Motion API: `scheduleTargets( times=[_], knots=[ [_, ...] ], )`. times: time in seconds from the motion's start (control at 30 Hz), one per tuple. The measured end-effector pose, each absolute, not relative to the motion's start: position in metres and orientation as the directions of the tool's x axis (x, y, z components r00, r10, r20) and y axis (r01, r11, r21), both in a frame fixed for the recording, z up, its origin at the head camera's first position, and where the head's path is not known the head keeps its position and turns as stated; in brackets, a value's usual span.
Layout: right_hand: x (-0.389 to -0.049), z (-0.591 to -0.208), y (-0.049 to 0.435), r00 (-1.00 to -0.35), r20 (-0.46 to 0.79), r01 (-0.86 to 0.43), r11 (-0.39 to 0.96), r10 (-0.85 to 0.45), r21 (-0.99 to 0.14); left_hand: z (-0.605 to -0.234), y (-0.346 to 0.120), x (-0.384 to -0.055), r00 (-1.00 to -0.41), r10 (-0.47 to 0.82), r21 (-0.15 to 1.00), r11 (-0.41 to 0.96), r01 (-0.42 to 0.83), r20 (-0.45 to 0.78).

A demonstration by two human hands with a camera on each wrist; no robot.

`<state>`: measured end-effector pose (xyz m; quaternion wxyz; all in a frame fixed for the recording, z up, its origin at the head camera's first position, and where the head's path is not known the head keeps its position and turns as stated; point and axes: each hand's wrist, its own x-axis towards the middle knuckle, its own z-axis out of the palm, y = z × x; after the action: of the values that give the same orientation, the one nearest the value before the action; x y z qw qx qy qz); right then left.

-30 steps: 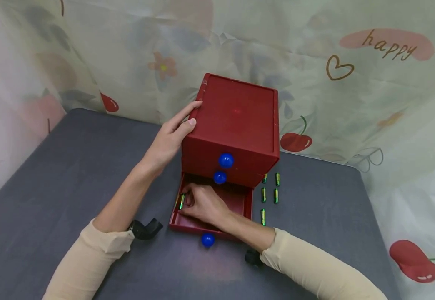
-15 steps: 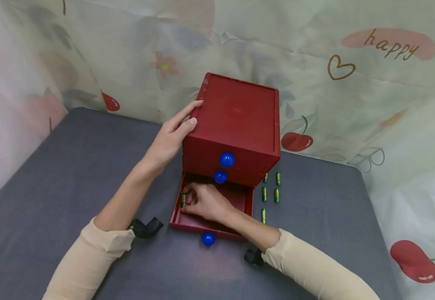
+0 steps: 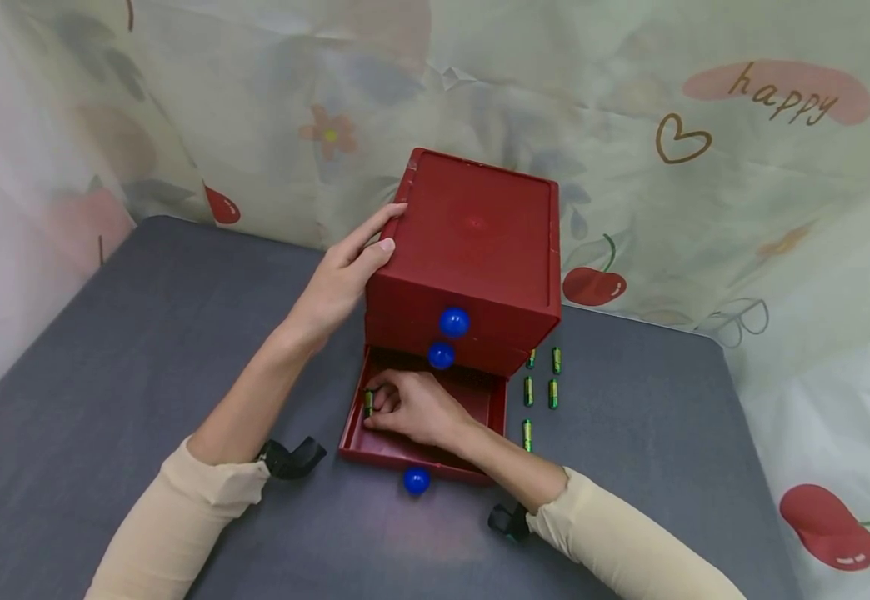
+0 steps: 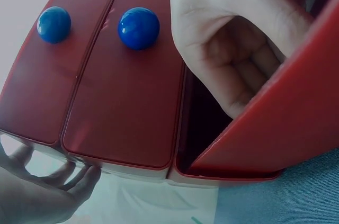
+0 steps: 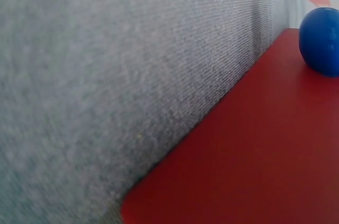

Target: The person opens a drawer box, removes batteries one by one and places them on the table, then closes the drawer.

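A red drawer cabinet (image 3: 472,233) with blue ball knobs stands on the table, its bottom drawer (image 3: 397,454) pulled out. My left hand (image 3: 333,287) rests against the cabinet's left side, fingers stretched along the upper edge. Inside the drawer, at its left side, my right hand (image 3: 416,408) pinches a green battery (image 3: 368,404) between thumb and fingers near its ends. From the left wrist, the right hand (image 4: 228,38) reaches behind the drawer front (image 4: 275,113), which hides its fingertips. The right wrist view catches only the drawer front (image 5: 249,144) and its knob (image 5: 320,41).
Several more green batteries (image 3: 552,393) lie in loose rows on the grey table (image 3: 630,467), right of the cabinet. A printed curtain (image 3: 255,100) hangs behind the table. The middle and upper drawers, with knobs (image 3: 441,356), are closed.
My right hand and the battery have shifted slightly rightward, away from the drawer's left wall. My left hand stays in place on the cabinet.
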<state>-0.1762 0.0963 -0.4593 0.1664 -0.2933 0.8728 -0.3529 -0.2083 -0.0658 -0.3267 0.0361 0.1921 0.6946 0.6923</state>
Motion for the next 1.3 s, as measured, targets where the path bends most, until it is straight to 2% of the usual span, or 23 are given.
scheduleTargets(
  times=[0.53,1.3],
  knots=[
    [-0.169,-0.451,0.114,-0.790,-0.094,-0.328,0.547,-0.606,-0.770,-0.329,-0.066,-0.209,-0.924,0.315,0.976,-0.034,0.216,0.216],
    [-0.149,-0.422,0.145,-0.814,-0.029,-0.334,0.509,-0.579,-0.794,-0.329,-0.066,-0.209,-0.921,0.313,0.971,-0.018,0.237,0.231]
  ],
)
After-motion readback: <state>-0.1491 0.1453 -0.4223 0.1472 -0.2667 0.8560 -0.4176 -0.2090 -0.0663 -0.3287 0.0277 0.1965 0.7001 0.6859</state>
